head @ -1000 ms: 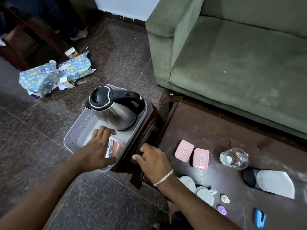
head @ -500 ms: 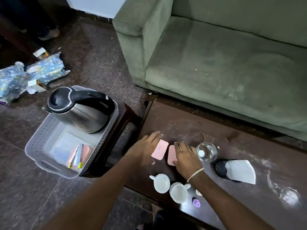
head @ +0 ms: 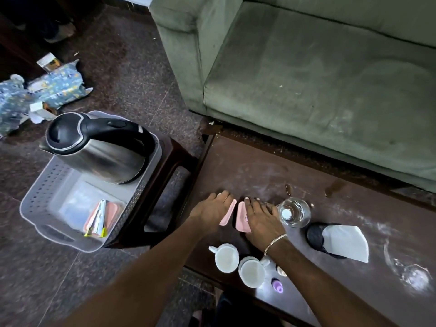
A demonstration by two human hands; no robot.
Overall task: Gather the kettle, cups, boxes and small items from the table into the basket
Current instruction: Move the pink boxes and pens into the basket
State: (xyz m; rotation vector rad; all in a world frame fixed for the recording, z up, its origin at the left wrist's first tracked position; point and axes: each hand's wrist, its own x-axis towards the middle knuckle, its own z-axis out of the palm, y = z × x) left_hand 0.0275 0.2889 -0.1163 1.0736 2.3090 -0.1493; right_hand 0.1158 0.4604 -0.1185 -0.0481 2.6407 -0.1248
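Note:
On the dark table [head: 259, 166], my left hand [head: 213, 210] grips one pink box [head: 228, 213], tilted up on its edge. Beside it my right hand [head: 259, 219] grips a second pink box [head: 241, 220], also tipped up. The steel kettle [head: 99, 147] stands in the grey basket [head: 35, 204] on a stool to the left, with pink boxes and packets [head: 101, 218] lying in the basket's near corner. Two white cups [head: 238, 263] sit near the table's front edge. A small purple item [head: 277, 284] lies next to them.
A clear glass [head: 293, 212] stands just right of my right hand. A black holder with white paper [head: 335, 239] and an overturned wine glass [head: 410, 272] lie further right. A green sofa [head: 318, 79] borders the table's far side. Wrapped packages [head: 47, 88] litter the floor.
My left hand left the basket and crossed to the table; my right hand moved forward. Both closed on the pink boxes, which went from flat to tilted on edge.

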